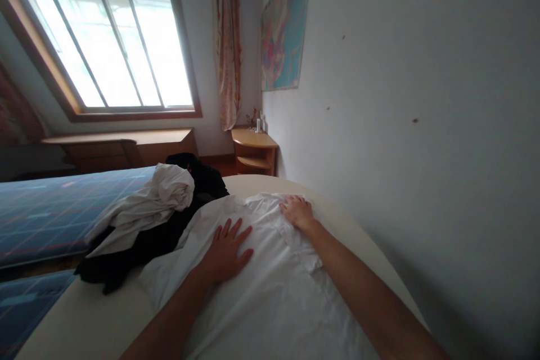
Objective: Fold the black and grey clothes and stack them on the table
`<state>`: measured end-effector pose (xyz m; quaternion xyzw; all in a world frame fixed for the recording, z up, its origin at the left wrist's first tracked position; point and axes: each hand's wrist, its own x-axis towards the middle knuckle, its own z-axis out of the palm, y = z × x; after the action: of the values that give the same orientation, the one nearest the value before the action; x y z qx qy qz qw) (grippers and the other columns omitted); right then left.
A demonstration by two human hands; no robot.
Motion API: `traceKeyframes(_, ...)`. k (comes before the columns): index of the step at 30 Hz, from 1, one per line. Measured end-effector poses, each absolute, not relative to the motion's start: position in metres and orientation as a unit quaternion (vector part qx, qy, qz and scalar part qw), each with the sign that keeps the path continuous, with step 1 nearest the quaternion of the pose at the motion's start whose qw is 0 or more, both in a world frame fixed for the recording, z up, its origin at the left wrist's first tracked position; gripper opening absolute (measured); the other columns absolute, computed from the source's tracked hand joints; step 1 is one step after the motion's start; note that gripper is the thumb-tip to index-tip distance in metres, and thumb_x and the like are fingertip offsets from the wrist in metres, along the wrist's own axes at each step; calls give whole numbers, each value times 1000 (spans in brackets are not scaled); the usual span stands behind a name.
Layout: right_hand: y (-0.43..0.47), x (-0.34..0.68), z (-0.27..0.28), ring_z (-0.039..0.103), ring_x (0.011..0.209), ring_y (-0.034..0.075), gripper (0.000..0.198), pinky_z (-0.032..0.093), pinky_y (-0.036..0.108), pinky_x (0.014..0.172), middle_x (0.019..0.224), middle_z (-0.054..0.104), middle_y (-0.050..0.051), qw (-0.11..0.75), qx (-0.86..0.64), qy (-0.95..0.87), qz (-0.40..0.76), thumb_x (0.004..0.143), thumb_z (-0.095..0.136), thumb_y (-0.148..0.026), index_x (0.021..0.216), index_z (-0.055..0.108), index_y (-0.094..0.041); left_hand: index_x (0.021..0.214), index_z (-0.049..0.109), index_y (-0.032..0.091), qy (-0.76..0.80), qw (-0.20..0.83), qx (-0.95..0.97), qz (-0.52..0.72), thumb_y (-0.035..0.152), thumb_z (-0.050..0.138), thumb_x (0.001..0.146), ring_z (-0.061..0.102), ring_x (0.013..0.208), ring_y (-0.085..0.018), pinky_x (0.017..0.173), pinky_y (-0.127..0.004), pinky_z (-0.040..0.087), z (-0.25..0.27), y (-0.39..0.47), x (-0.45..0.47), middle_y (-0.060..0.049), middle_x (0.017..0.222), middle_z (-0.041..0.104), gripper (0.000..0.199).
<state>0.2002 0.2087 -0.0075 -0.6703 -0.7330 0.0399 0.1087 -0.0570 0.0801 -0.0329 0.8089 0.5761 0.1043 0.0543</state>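
Observation:
A white shirt (270, 292) lies spread out on a cream-coloured surface (88, 315). Its far end is rumpled, and its near part runs out of the bottom of the view. On the middle left of the cloth rests my left hand (228, 250), palm down with its fingers spread. My right hand (298, 212) lies on the far right corner of the shirt, fingers stretched out and slightly bent. Neither hand has cloth visibly gripped in it. Just left of the shirt is a heap of clothes: a bunched greyish-white garment (169, 188) on top of black ones (156, 242).
Close on the right rises a white wall (400, 124) with a map (287, 34) on it. To the left are blue checked mattresses (63, 208). A desk (164, 138) stands under the window (113, 39), and a corner shelf (255, 139) holding small items is behind the cream-coloured surface.

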Motion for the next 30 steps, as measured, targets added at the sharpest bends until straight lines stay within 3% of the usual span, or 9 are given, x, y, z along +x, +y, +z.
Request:
traceKeyframes(6, 211, 173, -9, 24, 146, 39, 69, 12, 66, 113, 162, 29, 15, 64, -714, -693, 75, 97, 33, -62, 154, 37, -22, 148, 46, 28, 587, 31, 800, 121, 49, 48, 95, 25, 150, -35, 119, -59, 21, -31, 77, -54, -9, 161, 35, 58)
traceKeyframes(12, 215, 163, -13, 2, 151, 42, 67, -3, 70, 112, 169, 7, 6, 56, -674, -725, 130, 97, 25, -67, 157, 22, -39, 147, 48, 31, 593, 24, 793, 139, 51, 49, 94, 24, 150, -38, 118, -62, 21, -37, 79, -57, -8, 162, 33, 56)
traceKeyframes(21, 184, 169, -1, 13, 151, 35, 67, 9, 61, 117, 166, 19, 7, 114, -649, -747, 93, 100, 18, -63, 152, 41, -27, 151, 42, 33, 594, 34, 795, 115, 55, 46, 96, 17, 151, -40, 117, -63, 20, -33, 82, -58, -9, 164, 27, 59)
traceKeyframes(26, 141, 172, -1, 10, 151, 40, 76, 8, 67, 115, 167, 16, 8, 90, -662, -736, 112, 96, 20, -72, 156, 32, -26, 152, 39, 33, 579, 29, 808, 109, 57, 43, 97, 15, 152, -38, 118, -62, 19, -36, 86, -64, -9, 165, 25, 60)
traceKeyframes(30, 115, 185, -9, 13, 151, 37, 77, 9, 60, 118, 166, 20, 8, 106, -654, -739, 120, 96, 20, -71, 158, 28, -26, 152, 39, 33, 558, 32, 822, 110, 57, 41, 98, 16, 152, -36, 118, -60, 19, -37, 93, -70, -9, 165, 25, 60)
